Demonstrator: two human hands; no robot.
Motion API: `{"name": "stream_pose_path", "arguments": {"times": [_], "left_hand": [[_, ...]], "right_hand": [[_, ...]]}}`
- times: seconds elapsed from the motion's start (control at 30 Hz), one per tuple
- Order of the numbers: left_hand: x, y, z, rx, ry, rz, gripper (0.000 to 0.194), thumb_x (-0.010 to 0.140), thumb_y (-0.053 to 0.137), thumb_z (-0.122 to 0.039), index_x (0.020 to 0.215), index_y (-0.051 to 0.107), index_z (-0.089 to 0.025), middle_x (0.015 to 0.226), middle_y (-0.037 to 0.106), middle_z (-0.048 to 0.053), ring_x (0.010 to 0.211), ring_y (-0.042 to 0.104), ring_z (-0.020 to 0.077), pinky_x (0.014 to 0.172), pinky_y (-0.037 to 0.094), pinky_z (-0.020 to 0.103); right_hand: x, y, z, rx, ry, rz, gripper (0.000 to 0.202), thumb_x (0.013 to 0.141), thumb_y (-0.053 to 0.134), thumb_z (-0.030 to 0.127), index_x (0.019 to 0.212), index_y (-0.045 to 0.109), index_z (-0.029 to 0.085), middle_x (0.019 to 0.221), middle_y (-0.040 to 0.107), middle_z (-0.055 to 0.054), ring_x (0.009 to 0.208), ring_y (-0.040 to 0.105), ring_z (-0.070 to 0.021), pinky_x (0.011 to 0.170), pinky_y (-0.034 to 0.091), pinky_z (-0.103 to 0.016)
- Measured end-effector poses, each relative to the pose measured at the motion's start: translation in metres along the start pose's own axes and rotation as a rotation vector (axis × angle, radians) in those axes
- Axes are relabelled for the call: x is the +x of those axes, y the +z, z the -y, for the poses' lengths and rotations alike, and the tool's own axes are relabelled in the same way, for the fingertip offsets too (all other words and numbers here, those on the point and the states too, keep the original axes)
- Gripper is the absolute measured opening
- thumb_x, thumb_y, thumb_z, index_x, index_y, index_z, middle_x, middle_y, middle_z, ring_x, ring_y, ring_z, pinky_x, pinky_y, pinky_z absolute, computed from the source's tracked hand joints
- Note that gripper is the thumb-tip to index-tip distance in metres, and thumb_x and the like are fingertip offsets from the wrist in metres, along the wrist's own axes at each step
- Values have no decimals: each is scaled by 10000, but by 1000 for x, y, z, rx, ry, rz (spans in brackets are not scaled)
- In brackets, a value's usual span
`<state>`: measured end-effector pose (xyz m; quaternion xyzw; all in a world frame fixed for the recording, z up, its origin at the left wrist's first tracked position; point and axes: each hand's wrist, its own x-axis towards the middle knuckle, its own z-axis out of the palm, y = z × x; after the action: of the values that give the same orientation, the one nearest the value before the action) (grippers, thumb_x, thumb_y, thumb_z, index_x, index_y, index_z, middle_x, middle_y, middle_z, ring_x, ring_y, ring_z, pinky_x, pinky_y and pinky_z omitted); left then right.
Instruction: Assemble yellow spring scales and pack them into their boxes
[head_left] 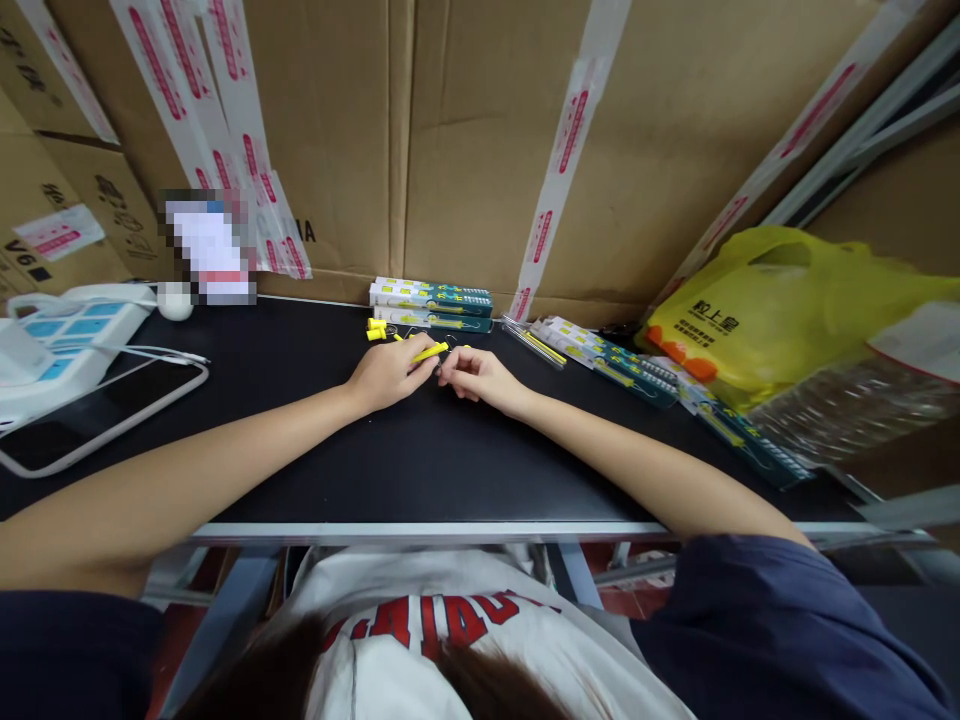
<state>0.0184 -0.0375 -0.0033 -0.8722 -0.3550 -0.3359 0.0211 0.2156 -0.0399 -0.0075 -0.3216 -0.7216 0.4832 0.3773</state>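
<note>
Near the back middle of the black table, my left hand [388,374] is closed round a slim yellow stick [429,352], whose end points to the right. Close beside its tip, my right hand [480,380] has its fingers pinched together; whatever they hold is too small to make out. Small yellow pieces [377,329] lie just behind my left hand. Printed narrow boxes [431,318] are stacked behind both hands, against the cardboard. To the right of my right hand rests a clear pack with yellow sticks [534,342].
More printed boxes [622,372] run diagonally on the right, beside a yellow plastic bag [780,300] and a clear plastic package [847,405]. At left are a phone [105,415], a power strip [90,330] and a white round object [175,301]. Large cardboard [465,150] stands behind.
</note>
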Motion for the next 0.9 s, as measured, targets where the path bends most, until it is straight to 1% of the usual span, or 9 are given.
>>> {"name": "stream_pose_path", "arguments": {"times": [0.07, 0.13, 0.23, 0.33, 0.5, 0.6, 0.73, 0.83, 0.9], "left_hand": [[0, 1, 0, -3, 13, 25, 203, 923, 417, -339, 846, 532, -191, 641, 564, -14, 551, 533, 128, 551, 337, 247], [0, 2, 0, 19, 36, 43, 188, 910, 414, -323, 835, 529, -193, 633, 564, -17, 535, 524, 123, 537, 329, 243], [0, 4, 1, 85, 94, 71, 142, 876, 452, -297, 838, 542, -194, 679, 609, -6, 562, 549, 127, 529, 320, 240], [0, 4, 2, 119, 157, 122, 137, 870, 485, -302, 839, 556, -189, 736, 653, 7, 621, 593, 137, 546, 334, 239], [0, 3, 3, 137, 151, 180, 124, 864, 536, -289, 909, 588, -186, 822, 694, 22, 719, 639, 158, 592, 370, 236], [0, 3, 4, 134, 154, 189, 127, 870, 542, -290, 915, 601, -187, 845, 704, 29, 752, 646, 162, 604, 378, 233], [0, 5, 5, 122, 145, 148, 196, 904, 509, -346, 929, 616, -184, 876, 714, 34, 768, 649, 161, 605, 376, 232], [0, 6, 6, 105, 119, 129, 248, 933, 465, -374, 941, 627, -187, 883, 715, 28, 773, 649, 155, 613, 375, 229], [1, 7, 7, 114, 98, 125, 272, 951, 434, -363, 917, 634, -181, 868, 711, 31, 773, 648, 155, 616, 374, 230]], "right_hand": [[-1, 2, 2, -41, -43, 21, 234, 736, 686, 362, 771, 559, 170, 729, 588, 17, 514, 469, -54, 417, 387, -178], [-2, 5, 4, -48, -76, 11, 255, 744, 690, 385, 807, 540, 188, 724, 547, 34, 543, 468, -63, 456, 413, -188], [-5, 8, 5, -44, -105, -22, 297, 784, 655, 450, 839, 494, 207, 729, 515, 40, 552, 458, -69, 462, 392, -194], [-6, 9, 3, -47, -143, -35, 348, 788, 650, 498, 801, 461, 206, 727, 499, 38, 556, 445, -68, 484, 381, -206], [-6, 9, -1, -76, -154, -46, 393, 761, 690, 508, 767, 438, 205, 673, 477, 53, 541, 425, -66, 486, 362, -205], [-6, 9, 0, -75, -134, -17, 407, 766, 683, 522, 767, 423, 210, 631, 497, 60, 518, 455, -71, 465, 379, -202], [-7, 9, -1, -72, -140, -22, 390, 816, 625, 540, 777, 428, 205, 606, 558, 49, 481, 484, -64, 430, 382, -184], [-5, 7, -6, 5, -128, -48, 406, 817, 608, 567, 803, 412, 211, 645, 632, 31, 440, 505, -64, 370, 357, -173], [-2, 5, -9, 86, -108, -77, 426, 805, 610, 588, 820, 397, 220, 671, 663, 28, 438, 534, -76, 357, 373, -177]]}}
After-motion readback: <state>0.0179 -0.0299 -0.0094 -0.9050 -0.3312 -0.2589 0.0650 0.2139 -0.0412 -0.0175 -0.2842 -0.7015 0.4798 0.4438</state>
